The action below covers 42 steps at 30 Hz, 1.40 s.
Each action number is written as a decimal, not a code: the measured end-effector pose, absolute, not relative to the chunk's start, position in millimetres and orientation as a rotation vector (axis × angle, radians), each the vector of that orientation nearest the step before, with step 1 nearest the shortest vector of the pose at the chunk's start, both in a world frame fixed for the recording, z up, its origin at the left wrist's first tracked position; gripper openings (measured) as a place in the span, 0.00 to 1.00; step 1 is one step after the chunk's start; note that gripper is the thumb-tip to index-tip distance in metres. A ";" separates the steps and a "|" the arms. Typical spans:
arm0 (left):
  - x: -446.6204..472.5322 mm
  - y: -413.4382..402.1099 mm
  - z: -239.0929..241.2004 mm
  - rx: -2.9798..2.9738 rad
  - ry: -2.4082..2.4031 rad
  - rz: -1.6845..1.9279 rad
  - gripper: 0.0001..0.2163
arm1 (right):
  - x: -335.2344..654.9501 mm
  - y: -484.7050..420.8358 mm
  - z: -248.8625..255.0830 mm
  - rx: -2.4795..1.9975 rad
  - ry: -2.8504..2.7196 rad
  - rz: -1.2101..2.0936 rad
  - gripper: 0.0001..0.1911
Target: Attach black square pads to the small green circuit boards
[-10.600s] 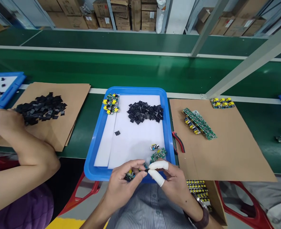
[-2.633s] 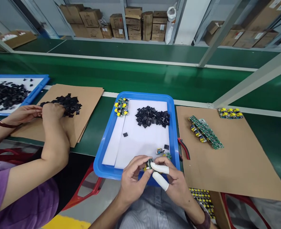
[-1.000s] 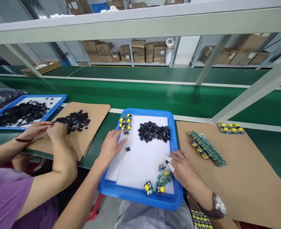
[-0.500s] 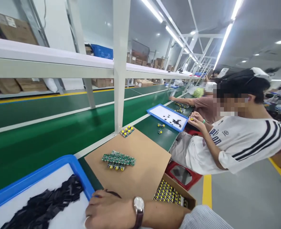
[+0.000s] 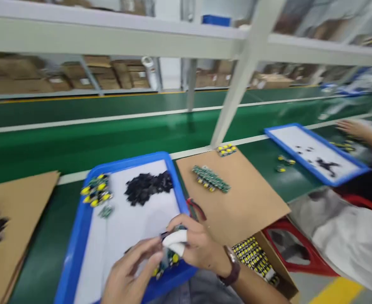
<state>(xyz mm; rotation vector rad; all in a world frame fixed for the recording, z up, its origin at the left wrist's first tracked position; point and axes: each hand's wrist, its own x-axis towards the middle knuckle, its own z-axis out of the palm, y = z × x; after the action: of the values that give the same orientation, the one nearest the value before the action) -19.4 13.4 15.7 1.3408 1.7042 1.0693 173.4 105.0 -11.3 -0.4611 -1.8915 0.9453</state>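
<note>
Both my hands meet over the near edge of a blue-rimmed white tray (image 5: 177, 185). My right hand (image 5: 198, 242), with white finger covers and a wristwatch, is closed on a small circuit board (image 5: 180, 228), largely hidden by fingers. The fingertips of my left hand (image 5: 132, 270) come together at the board's left side; what they pinch is blurred. Below the fingers, circuit boards with yellow parts (image 5: 165, 266) show. In the tray lie a heap of black pieces (image 5: 148, 188), a cluster of yellow-topped boards (image 5: 97, 190) and a small green board (image 5: 106, 211).
Red-and-black-handled pliers (image 5: 197, 209) lie right of the tray. Cardboard (image 5: 246, 198) there bears stacked green boards (image 5: 211, 178). A box (image 5: 287, 274) of yellow-topped parts stands below. A white post (image 5: 236, 84) rises behind. At right, a co-worker's hand (image 5: 352, 126) reaches near another tray (image 5: 300, 139).
The view has swung left and down. My right hand has moved from the tray's right rim, beside the pliers, to over its near edge. My left hand has come into view.
</note>
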 end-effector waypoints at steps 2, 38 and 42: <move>-7.4 10.8 14.7 1.172 1.677 1.112 0.12 | 179.7 99.3 -14.5 -0.485 -1.851 1.027 0.13; 25.8 5.3 5.1 0.969 1.564 1.210 0.11 | 185.9 86.3 -24.9 -0.823 -1.550 1.647 0.06; 25.0 1.9 1.3 1.192 1.631 1.240 0.07 | 184.3 82.6 -24.7 -0.849 -1.554 1.598 0.05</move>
<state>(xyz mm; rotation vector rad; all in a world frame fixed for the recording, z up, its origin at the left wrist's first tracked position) 25.0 1.9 1.3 1.1915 1.6313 1.2397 184.3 82.6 -24.7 -0.8489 -1.5544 1.5983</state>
